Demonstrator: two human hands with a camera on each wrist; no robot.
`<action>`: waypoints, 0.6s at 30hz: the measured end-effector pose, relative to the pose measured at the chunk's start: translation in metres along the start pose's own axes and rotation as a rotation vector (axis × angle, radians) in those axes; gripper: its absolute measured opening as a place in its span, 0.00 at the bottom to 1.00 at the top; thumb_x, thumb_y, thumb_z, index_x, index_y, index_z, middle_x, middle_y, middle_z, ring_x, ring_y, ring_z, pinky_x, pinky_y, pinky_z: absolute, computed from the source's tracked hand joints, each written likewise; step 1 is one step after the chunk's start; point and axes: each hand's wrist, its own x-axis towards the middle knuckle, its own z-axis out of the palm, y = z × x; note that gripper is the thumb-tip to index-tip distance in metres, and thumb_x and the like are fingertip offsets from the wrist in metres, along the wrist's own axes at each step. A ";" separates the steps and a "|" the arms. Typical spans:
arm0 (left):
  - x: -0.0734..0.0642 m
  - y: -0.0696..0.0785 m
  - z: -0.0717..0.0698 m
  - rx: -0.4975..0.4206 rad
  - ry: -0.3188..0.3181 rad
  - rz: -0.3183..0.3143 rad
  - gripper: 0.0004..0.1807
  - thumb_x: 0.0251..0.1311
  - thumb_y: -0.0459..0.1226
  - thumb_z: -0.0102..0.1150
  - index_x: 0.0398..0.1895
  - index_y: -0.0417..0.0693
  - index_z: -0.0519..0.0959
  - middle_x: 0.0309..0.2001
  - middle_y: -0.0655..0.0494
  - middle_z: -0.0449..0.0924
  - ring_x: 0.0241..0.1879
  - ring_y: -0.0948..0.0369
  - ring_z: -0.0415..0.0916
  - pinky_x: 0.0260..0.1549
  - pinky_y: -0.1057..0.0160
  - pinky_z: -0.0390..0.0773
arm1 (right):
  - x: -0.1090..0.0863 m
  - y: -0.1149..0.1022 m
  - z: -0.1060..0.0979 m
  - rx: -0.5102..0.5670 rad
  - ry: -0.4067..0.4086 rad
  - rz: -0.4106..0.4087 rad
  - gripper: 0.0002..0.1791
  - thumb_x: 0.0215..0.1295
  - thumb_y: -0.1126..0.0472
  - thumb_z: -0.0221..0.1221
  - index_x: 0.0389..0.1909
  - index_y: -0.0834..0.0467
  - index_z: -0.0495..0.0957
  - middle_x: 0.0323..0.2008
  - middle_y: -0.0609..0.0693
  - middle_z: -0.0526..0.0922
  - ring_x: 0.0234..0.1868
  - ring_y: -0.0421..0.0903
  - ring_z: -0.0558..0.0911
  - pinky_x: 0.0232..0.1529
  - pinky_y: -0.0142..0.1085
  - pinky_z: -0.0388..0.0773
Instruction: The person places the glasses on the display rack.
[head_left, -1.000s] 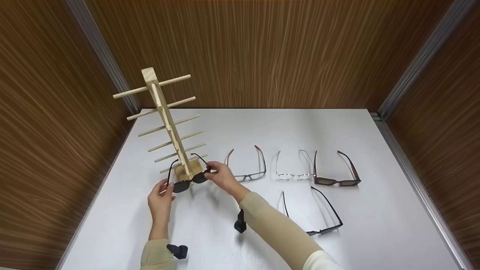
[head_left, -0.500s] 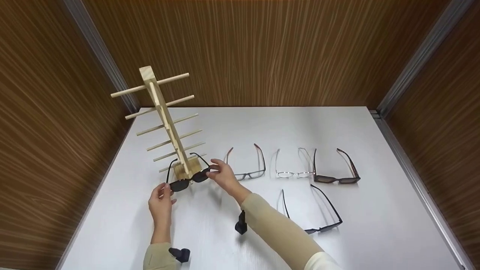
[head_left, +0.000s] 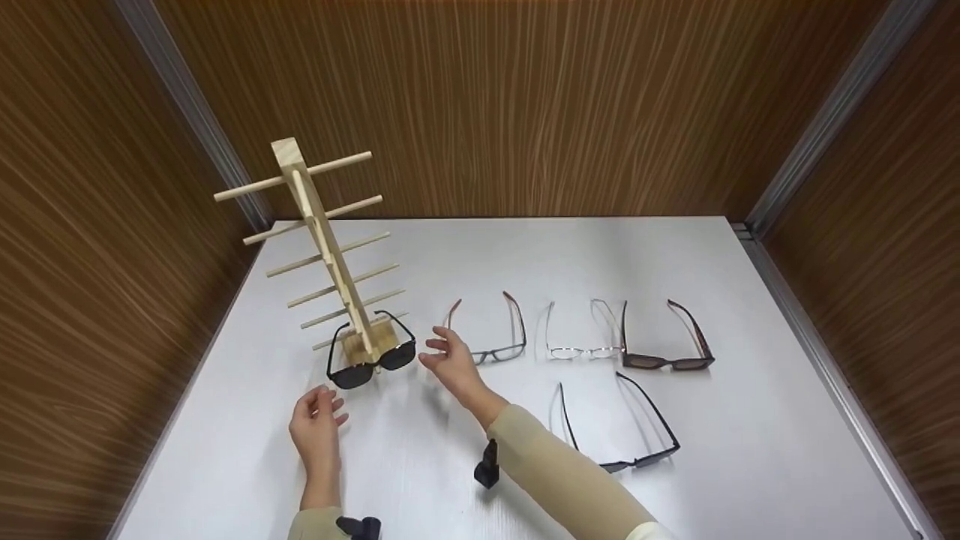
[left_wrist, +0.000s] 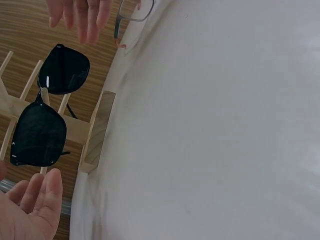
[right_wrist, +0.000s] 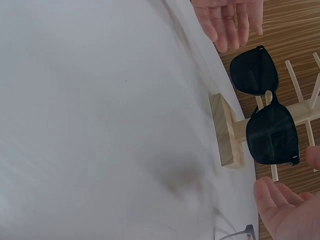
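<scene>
We've got the left hand (head_left: pixel 316 431), fingers relaxed, holding nothing, nearest the table's (head_left: pixel 435 480) left edge; then the right hand (head_left: pixel 455 369), just as loose; and there, between them, black sunglasses (head_left: pixel 352 376) sit low on the wooden rack (head_left: pixel 334 259)!

Peg rack (head_left: pixel 326 236) to your left, sunglasses (head_left: pixel 352 376) low on it.
Right of it on the table (head_left: pixel 427 480): three pairs of glasses (head_left: pixel 566 352), a fourth pair (head_left: pixel 655 457) nearer you.
</scene>
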 end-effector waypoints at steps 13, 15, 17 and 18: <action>-0.024 -0.003 0.003 -0.003 0.031 -0.030 0.18 0.66 0.41 0.51 0.48 0.32 0.72 0.47 0.37 0.73 0.37 0.57 0.78 0.28 0.70 0.79 | -0.024 -0.008 -0.010 0.043 0.079 0.052 0.26 0.61 0.68 0.58 0.60 0.69 0.63 0.50 0.64 0.75 0.43 0.48 0.80 0.38 0.36 0.77; -0.026 -0.004 0.003 -0.017 0.024 -0.031 0.18 0.66 0.41 0.51 0.48 0.32 0.72 0.47 0.36 0.73 0.37 0.56 0.79 0.28 0.70 0.79 | -0.026 -0.008 -0.012 0.046 0.077 0.060 0.26 0.61 0.67 0.58 0.60 0.69 0.64 0.51 0.64 0.75 0.43 0.48 0.80 0.39 0.38 0.77; -0.029 -0.005 0.004 -0.023 0.014 -0.030 0.18 0.66 0.41 0.52 0.47 0.33 0.72 0.46 0.37 0.74 0.37 0.56 0.78 0.28 0.70 0.79 | -0.029 -0.007 -0.014 0.050 0.070 0.063 0.26 0.62 0.67 0.57 0.60 0.69 0.64 0.51 0.65 0.74 0.44 0.49 0.80 0.41 0.40 0.77; -0.031 -0.006 0.005 -0.028 0.008 -0.034 0.18 0.66 0.41 0.52 0.48 0.33 0.72 0.46 0.37 0.74 0.37 0.57 0.78 0.28 0.71 0.79 | -0.030 -0.006 -0.015 0.052 0.067 0.064 0.26 0.62 0.67 0.57 0.60 0.69 0.64 0.51 0.66 0.74 0.44 0.49 0.80 0.42 0.42 0.77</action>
